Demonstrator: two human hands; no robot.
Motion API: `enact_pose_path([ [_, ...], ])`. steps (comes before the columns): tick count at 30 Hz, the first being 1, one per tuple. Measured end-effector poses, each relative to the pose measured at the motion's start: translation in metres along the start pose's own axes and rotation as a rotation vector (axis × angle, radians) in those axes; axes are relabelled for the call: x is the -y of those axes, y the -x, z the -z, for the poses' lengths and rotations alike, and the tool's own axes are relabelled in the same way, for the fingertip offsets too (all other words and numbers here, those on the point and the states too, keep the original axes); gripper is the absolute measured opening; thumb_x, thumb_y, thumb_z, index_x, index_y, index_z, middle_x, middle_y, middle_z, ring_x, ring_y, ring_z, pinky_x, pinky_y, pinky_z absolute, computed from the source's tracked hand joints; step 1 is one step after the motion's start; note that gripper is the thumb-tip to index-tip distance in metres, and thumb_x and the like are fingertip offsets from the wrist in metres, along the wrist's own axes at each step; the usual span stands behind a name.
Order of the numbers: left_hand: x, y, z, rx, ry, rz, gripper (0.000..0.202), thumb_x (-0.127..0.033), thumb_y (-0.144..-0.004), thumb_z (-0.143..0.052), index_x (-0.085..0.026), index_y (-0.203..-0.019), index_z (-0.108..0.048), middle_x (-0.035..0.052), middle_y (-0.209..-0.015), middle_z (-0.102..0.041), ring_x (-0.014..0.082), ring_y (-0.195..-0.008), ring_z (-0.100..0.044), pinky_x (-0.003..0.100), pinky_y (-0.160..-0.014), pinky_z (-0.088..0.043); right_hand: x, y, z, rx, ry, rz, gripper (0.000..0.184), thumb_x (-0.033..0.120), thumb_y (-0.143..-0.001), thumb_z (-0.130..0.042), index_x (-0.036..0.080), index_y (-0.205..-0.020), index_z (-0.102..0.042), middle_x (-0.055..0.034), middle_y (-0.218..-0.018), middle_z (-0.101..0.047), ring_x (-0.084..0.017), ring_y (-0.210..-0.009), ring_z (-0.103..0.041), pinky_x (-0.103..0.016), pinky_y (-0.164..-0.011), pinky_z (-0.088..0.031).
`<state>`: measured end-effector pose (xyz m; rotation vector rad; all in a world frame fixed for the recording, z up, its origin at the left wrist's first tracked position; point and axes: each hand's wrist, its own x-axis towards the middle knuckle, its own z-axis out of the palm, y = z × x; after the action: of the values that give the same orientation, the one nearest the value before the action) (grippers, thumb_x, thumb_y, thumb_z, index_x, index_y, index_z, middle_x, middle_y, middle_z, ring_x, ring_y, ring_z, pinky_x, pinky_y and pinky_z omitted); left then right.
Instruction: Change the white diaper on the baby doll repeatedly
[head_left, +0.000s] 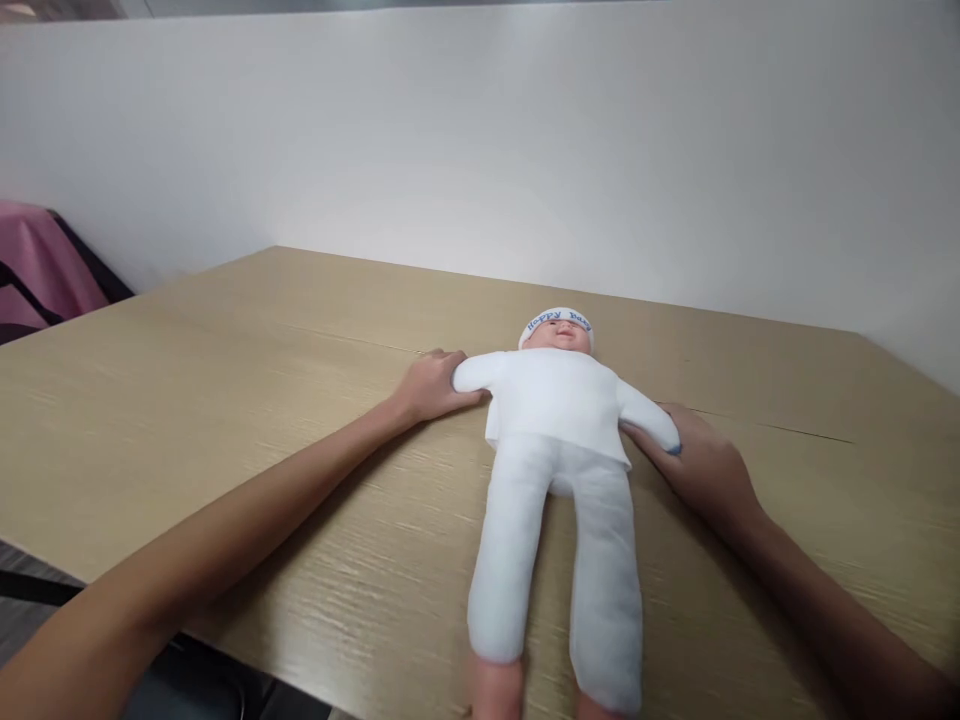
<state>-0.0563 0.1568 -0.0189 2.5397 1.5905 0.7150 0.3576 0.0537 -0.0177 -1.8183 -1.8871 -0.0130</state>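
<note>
A baby doll point(559, 400) in a white top, white trousers and a white cap with blue lettering lies on its back on the wooden table. Its head points away from me and its bare lower legs run off the bottom of the view. My left hand point(439, 385) is closed round the end of the doll's sleeve on the left. On the other side, my right hand point(701, 460) grips the opposite sleeve near its blue-edged cuff, thumb underneath. Both doll arms are stretched out sideways. The doll's own hands are hidden in my grip.
The light wood table point(337, 530) has a thin seam across it. Behind it rises a plain pale wall point(480, 150). At the far left is a pink cloth point(45, 260) with black straps. A dark chair point(195, 685) shows below the table's near edge.
</note>
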Motion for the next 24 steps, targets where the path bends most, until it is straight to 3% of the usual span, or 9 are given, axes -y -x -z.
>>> enact_pose_path([
  [2, 0.007, -0.015, -0.009, -0.044, -0.049, -0.019, 0.066, -0.077, -0.092, -0.071, -0.015, -0.114, -0.076, 0.0154, -0.101, -0.079, 0.0372, -0.103, -0.071, 0.049, -0.094, -0.055, -0.006, -0.02, -0.007, 0.0, 0.002, 0.025, 0.06, 0.077, -0.102, -0.056, 0.023, -0.121, -0.077, -0.0141, -0.119, -0.083, -0.038, -0.103, -0.076, -0.044, -0.081, -0.053],
  [4, 0.014, -0.021, -0.014, -0.095, -0.044, -0.04, 0.071, -0.079, -0.095, -0.068, -0.015, -0.125, -0.075, 0.0166, -0.113, -0.081, 0.038, -0.111, -0.07, 0.053, -0.104, -0.053, -0.012, -0.032, -0.011, -0.012, 0.003, 0.061, 0.061, 0.077, -0.103, -0.056, 0.022, -0.118, -0.077, -0.0152, -0.118, -0.083, -0.038, -0.103, -0.075, -0.045, -0.084, -0.054],
  [8, 0.032, -0.008, -0.012, -0.094, 0.06, -0.047, 0.077, -0.081, -0.101, -0.062, -0.02, -0.147, -0.064, 0.0152, -0.142, -0.077, 0.0372, -0.127, -0.069, 0.054, -0.113, -0.05, -0.025, -0.031, -0.011, -0.026, -0.021, 0.166, 0.061, 0.074, -0.106, -0.055, 0.02, -0.127, -0.075, -0.0175, -0.122, -0.081, -0.039, -0.11, -0.073, -0.05, -0.096, -0.055],
  [15, 0.054, 0.006, -0.009, -0.051, 0.098, -0.06, 0.073, -0.076, -0.107, -0.057, -0.021, -0.156, -0.062, 0.0147, -0.139, -0.078, 0.0355, -0.124, -0.073, 0.052, -0.111, -0.054, -0.039, -0.023, -0.013, 0.01, -0.039, 0.158, 0.061, 0.069, -0.109, -0.053, 0.021, -0.142, -0.072, -0.0177, -0.126, -0.083, -0.039, -0.107, -0.076, -0.051, -0.096, -0.057],
  [21, 0.05, 0.006, -0.017, -0.062, 0.056, -0.008, 0.077, -0.072, -0.106, -0.06, -0.017, -0.161, -0.059, 0.0192, -0.14, -0.077, 0.0394, -0.128, -0.071, 0.057, -0.115, -0.052, -0.041, -0.027, -0.023, -0.053, 0.031, 0.154, 0.066, 0.07, -0.107, -0.051, 0.02, -0.146, -0.071, -0.0191, -0.123, -0.083, -0.041, -0.107, -0.074, -0.053, -0.094, -0.056],
  [24, 0.032, 0.019, -0.003, -0.096, 0.034, 0.059, 0.08, -0.066, -0.106, -0.063, -0.013, -0.165, -0.053, 0.0241, -0.157, -0.067, 0.0443, -0.147, -0.059, 0.064, -0.124, -0.045, -0.023, -0.016, -0.019, -0.181, 0.048, 0.155, 0.067, 0.066, -0.105, -0.054, 0.016, -0.147, -0.069, -0.0236, -0.134, -0.079, -0.044, -0.119, -0.07, -0.059, -0.102, -0.054],
])
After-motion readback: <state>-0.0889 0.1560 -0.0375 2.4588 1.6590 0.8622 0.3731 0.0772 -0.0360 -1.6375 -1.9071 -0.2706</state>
